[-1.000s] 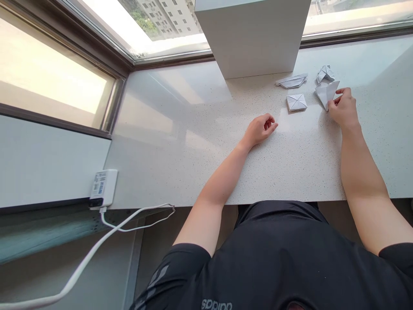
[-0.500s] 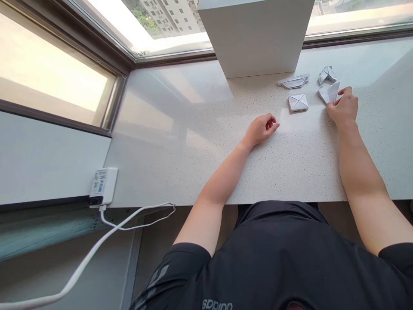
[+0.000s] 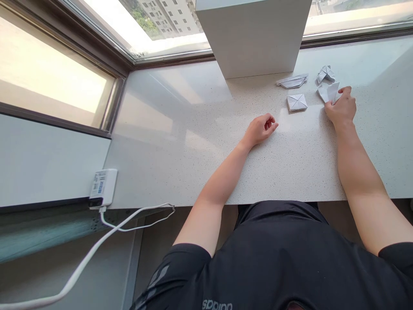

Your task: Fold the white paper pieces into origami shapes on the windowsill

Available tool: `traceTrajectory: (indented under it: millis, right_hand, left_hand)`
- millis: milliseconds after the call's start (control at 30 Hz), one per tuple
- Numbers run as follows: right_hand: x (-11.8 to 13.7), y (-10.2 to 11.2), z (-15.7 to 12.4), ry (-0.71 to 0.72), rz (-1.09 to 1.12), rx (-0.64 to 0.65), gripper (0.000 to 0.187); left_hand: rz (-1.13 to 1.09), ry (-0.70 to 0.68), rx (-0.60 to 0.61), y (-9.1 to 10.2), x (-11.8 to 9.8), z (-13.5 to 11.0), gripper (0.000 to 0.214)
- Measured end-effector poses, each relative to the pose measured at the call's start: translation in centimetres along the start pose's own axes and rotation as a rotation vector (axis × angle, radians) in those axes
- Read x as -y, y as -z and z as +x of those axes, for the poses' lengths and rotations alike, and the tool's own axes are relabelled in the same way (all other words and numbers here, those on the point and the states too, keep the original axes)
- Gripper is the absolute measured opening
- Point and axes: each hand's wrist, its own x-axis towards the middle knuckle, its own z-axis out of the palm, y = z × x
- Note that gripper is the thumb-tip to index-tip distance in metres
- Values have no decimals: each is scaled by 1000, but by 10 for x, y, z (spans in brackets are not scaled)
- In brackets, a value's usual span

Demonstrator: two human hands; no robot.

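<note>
My right hand [image 3: 340,107] pinches a folded white paper piece [image 3: 328,92] at its right edge, holding it against the speckled stone counter [image 3: 180,168]. Just left of that hand lies a square of folded paper [image 3: 297,102] with crease lines radiating from its centre. Behind it is a flat, narrow paper fold [image 3: 292,81], and a crumpled-looking paper form [image 3: 325,74] sits near my right fingers. My left hand [image 3: 260,130] rests on the counter with loosely curled fingers, holding nothing, a little apart from the paper square.
A white square pillar [image 3: 253,36] stands on the counter's back edge, right beside the papers. Window frames [image 3: 171,58] run along the back and left. A white power bank [image 3: 103,187] sits at the left edge, its white cable [image 3: 129,221] hanging below.
My right hand has shifted slightly left, and the paper in it now lies flatter and looks more folded. My left hand and the other papers stay in place.
</note>
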Motion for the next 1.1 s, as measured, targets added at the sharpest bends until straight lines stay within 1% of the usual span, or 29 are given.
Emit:
traceTrajectory:
  millis: [67, 133, 267, 300, 467, 633, 733, 800, 867, 933, 1000, 1067, 1100]
  right_hand:
    - [0, -1, 0, 1, -9, 0, 56]
    - [0, -1, -1, 8, -11, 3, 51]
    - [-2, 0, -3, 62, 36, -10, 29]
    - [-2, 0, -4, 74, 54, -22, 27]
    - [-4, -2, -6, 84, 117, -55, 40]
    - [-4, -5, -6, 92, 217, -71, 40]
    - [-3, -3, -4, 67, 290, -137, 45]
    - [-2, -1, -6, 89, 352, -226, 48]
    - [0, -2, -13, 156, 406, -303, 47]
    - [5, -6, -29, 288, 468, -297, 38]
    - [14, -16, -55, 469, 539, -193, 23]
    - [27, -29, -86, 645, 582, -34, 9]
    - [34, -35, -102, 710, 586, 57, 4]
  left_hand:
    - [5, 2, -1, 0, 0, 0, 19]
    - [5, 4, 0, 0, 0, 0, 18]
    - [6, 3, 4, -1, 0, 0, 18]
    - [8, 5, 4, -1, 0, 1, 18]
    - [4, 8, -3, 0, -1, 1, 16]
    - [-3, 12, -1, 0, -1, 1, 16]
    - [-3, 13, -7, -1, -1, 1, 15]
    - [-4, 12, -10, -1, -1, 1, 14]
    - [-13, 5, -10, 0, 0, 1, 14]
    - [-27, -3, -7, 0, 1, 1, 15]
    - [-39, -8, -11, 0, 2, 1, 16]
    - [-42, -12, -19, -1, 3, 2, 16]
    - [-40, -15, -23, -1, 4, 2, 16]
